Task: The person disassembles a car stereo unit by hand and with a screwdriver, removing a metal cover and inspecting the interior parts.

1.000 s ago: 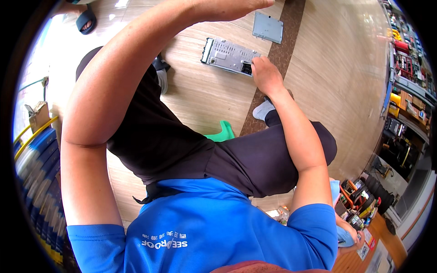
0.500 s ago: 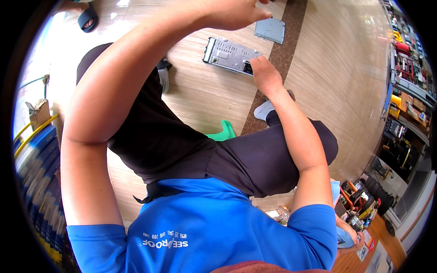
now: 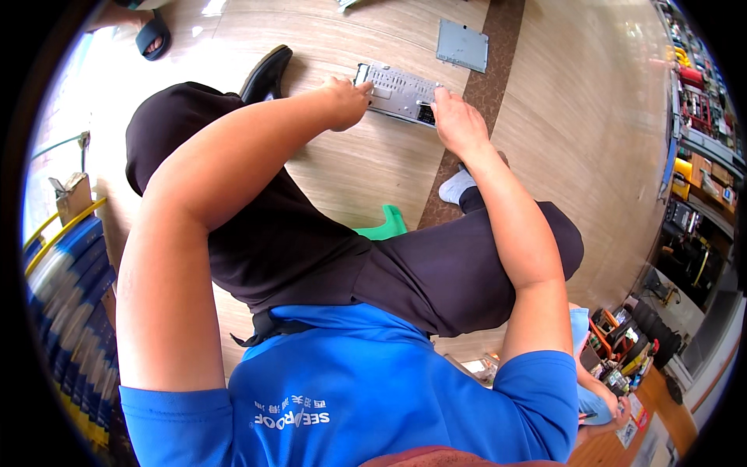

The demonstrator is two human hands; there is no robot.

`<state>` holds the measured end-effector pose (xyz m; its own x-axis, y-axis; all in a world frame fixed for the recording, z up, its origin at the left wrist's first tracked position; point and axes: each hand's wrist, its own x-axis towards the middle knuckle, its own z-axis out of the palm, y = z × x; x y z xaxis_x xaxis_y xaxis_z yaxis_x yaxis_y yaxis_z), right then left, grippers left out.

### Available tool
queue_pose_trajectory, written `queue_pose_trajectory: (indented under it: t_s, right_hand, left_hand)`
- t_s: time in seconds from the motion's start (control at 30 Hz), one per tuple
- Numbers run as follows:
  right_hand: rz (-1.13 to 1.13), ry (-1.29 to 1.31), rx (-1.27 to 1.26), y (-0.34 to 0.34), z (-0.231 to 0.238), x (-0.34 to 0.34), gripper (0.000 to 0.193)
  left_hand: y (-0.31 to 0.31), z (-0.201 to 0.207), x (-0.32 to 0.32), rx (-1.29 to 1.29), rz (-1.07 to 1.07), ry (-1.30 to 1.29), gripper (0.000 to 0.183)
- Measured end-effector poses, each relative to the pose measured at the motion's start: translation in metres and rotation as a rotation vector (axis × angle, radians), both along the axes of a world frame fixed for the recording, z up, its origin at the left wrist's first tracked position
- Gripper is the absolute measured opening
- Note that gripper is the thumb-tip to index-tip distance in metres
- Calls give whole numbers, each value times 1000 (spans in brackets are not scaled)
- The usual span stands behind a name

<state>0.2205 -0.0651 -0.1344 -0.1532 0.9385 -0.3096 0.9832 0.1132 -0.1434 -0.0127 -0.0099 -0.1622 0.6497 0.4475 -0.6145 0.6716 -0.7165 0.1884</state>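
Observation:
A flat, silvery metal box point(image 3: 398, 92) with slots in its upper face lies on the floor in front of me, dark parts showing at its right end. My left hand point(image 3: 345, 103) grips its left end, with fingers over the edge. At the right end my right hand point(image 3: 461, 121) is closed on the corner; its fingertips are partly hidden. Just beyond, a grey metal panel point(image 3: 462, 47) lies flat on the floor, apart from both hands.
Between my legs shows a green plastic piece point(image 3: 385, 226). A person's sandalled foot point(image 3: 153, 36) is at the far left. Blue stacked goods point(image 3: 74, 311) stand at the left, loaded shelves point(image 3: 696, 156) at the right. Another person's hands point(image 3: 618, 411) show at lower right.
My left hand has come back from near the grey panel, down and left, onto the metal box's left end. My right hand stays at the right end, shifted slightly.

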Motion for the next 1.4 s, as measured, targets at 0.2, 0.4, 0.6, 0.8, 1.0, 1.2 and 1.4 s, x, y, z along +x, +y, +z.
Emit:
queue_pose_trajectory:
  t_s: [0.2,0.4,0.6,0.8,1.0,1.2,1.4]
  right_hand:
    - [225,106,134,-3,-7,10,21]
    - [305,255,205,0,-13,17,20]
    - [-18,18,15,1,2,-3,18]
    - [236,160,194,-1,-10,17,26]
    - [317,349,267,2,-18,20,30]
    - [318,311,212,-6,-18,17,27]
    - [237,328,242,-3,-21,14,21]
  left_hand:
    - [-2,-4,-6,32,-88,95,67]
    - [3,-2,-2,0,-77,120,63]
    - [5,-4,-1,-29,-49,155,58]
    - [9,5,7,-39,-86,181,55]
    - [9,5,6,-52,-78,185,52]
    - [9,11,8,-68,-89,200,53]
    - [9,11,10,-103,-56,240,57]
